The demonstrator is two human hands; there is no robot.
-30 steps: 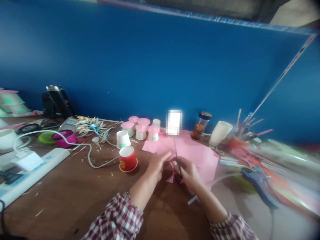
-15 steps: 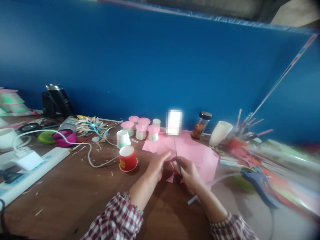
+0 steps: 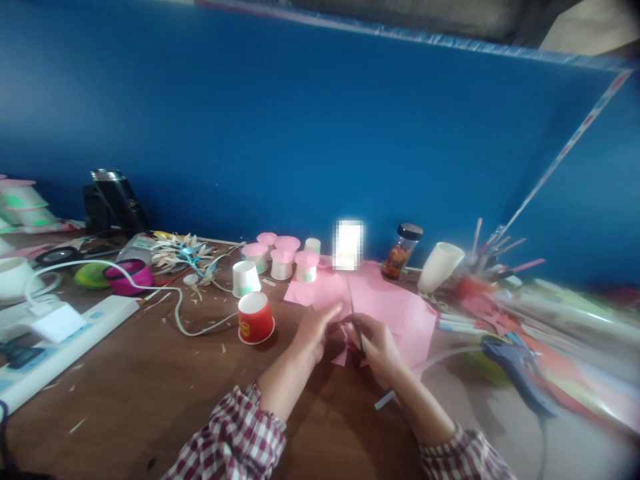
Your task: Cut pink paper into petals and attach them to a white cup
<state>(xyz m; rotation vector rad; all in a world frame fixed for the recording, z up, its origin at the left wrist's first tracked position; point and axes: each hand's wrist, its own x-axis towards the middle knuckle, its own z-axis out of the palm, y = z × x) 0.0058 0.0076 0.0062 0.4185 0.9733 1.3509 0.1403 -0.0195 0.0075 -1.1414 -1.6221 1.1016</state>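
My right hand (image 3: 379, 347) grips a pair of scissors (image 3: 353, 313) whose thin blades point up and away from me. My left hand (image 3: 315, 328) pinches a small piece of pink paper (image 3: 344, 333) right beside the blades. Both hands hover over the brown table (image 3: 150, 387), in front of larger pink paper sheets (image 3: 395, 307). A pink scrap (image 3: 341, 358) lies under the hands. Both sleeves are red-and-white checked.
An upturned red paper cup (image 3: 256, 318) and a white one (image 3: 245, 278) stand left of my hands. Pink-topped cups (image 3: 283, 257), a jar (image 3: 401, 251), a blue glue gun (image 3: 520, 373), a white power strip (image 3: 60, 340) with cable and craft clutter surround them.
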